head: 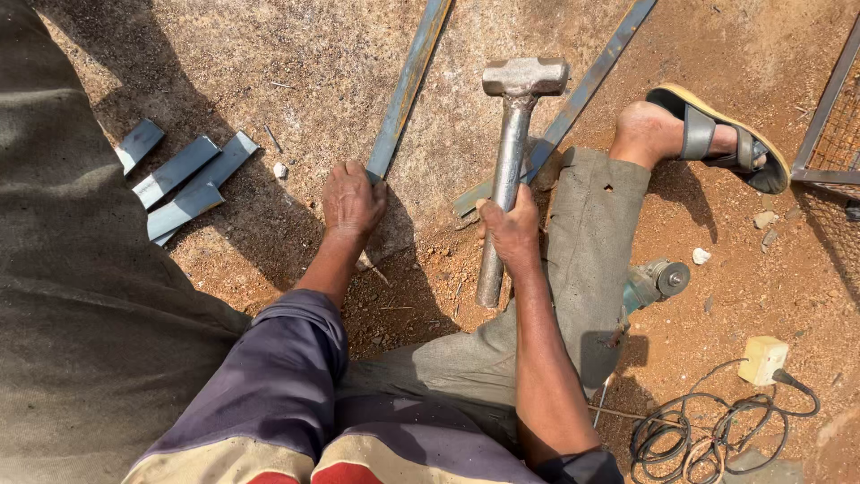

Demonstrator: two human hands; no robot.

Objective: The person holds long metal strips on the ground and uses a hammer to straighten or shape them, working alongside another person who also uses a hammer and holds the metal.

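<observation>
Hammer: your right hand (512, 229) is clamped around the steel handle of the sledge hammer (509, 152), near the middle of the shaft, with the blocky head up and away from you, above the ground.
Hammer feel: all metal with a thick head, so judge it heavy and top-loaded; the smooth round shaft looks slippery in a bare palm. A hold lower on the shaft would likely give more swing, a higher one more control.
Flat bar: your left hand (352, 199) lies palm down, fingers curled, on the near end of the long flat steel bar (408, 85), pressing it to the ground (358, 54). The bar runs away from you toward the top of the view.
Bar feel: thin, long and stiff, though a strip this slim probably springs and jumps when struck; cut ends look sharp, so keep fingers on the flat face, not the edge.
Second bar: another flat bar (587, 90) lies at a slant to the right, its near end just beside your right knee.
Cut pieces: several short steel offcuts (184, 184) sit well apart on your left.
Footing: your right foot wears a sandal (721, 139), toes bare and near the second bar.
Nearby: an angle grinder (654, 282) rests beside your right leg, with a coiled cable (708, 435) and socket block (763, 358) beyond it.
</observation>
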